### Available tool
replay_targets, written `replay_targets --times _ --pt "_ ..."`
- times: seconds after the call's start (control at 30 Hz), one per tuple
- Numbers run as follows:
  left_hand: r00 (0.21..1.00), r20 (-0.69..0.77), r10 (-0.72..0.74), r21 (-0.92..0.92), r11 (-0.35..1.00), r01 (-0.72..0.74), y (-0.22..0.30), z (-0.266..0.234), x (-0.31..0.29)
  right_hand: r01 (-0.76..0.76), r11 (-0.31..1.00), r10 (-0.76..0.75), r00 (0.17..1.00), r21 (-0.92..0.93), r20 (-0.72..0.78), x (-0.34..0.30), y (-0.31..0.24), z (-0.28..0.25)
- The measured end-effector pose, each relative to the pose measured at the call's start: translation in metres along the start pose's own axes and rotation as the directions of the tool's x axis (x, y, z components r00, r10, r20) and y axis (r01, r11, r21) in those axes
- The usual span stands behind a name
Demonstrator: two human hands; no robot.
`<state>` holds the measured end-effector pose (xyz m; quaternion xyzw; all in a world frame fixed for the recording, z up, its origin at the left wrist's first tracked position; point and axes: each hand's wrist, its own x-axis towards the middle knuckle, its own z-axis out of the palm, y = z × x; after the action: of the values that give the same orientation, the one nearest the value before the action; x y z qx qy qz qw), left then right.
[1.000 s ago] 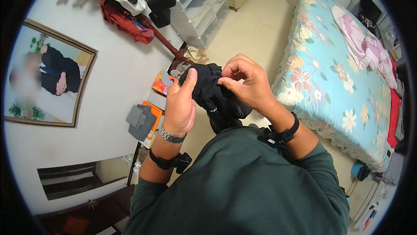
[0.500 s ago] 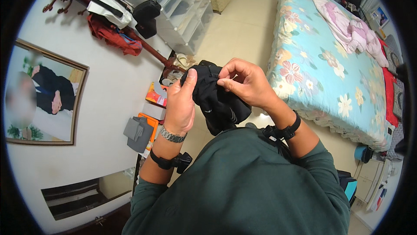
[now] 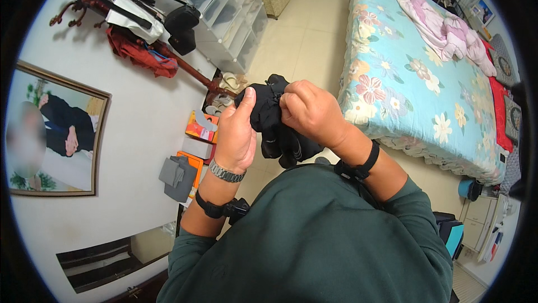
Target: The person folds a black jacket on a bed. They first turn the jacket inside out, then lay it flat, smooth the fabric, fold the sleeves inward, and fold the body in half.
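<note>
One bunched black garment (image 3: 265, 111) is held by the left hand (image 3: 235, 137), thumb uppermost, and the curled right hand (image 3: 314, 113).

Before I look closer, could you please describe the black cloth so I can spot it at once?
From the flowered bed at the picture's right, go left to the right hand, then the left hand. Held between them is the black cloth, loosely bunched, unlike the black strap around each forearm.
</note>
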<state>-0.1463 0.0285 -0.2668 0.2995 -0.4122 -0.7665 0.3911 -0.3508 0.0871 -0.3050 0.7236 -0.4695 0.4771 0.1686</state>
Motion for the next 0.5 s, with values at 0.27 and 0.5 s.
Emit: replay_targets --times 0.27,0.5 --pt "0.999 -0.014 0.034 -0.051 0.998 -0.034 -0.007 -0.003 -0.003 -0.307 0.853 0.317 0.947 0.422 0.049 -0.011 -0.018 0.005" --pt "0.994 -0.034 0.100 0.020 0.995 -0.099 -0.016 -0.004 -0.009 -0.701 0.382 0.702 0.644 0.602 0.304 -0.011 -0.020 0.012"
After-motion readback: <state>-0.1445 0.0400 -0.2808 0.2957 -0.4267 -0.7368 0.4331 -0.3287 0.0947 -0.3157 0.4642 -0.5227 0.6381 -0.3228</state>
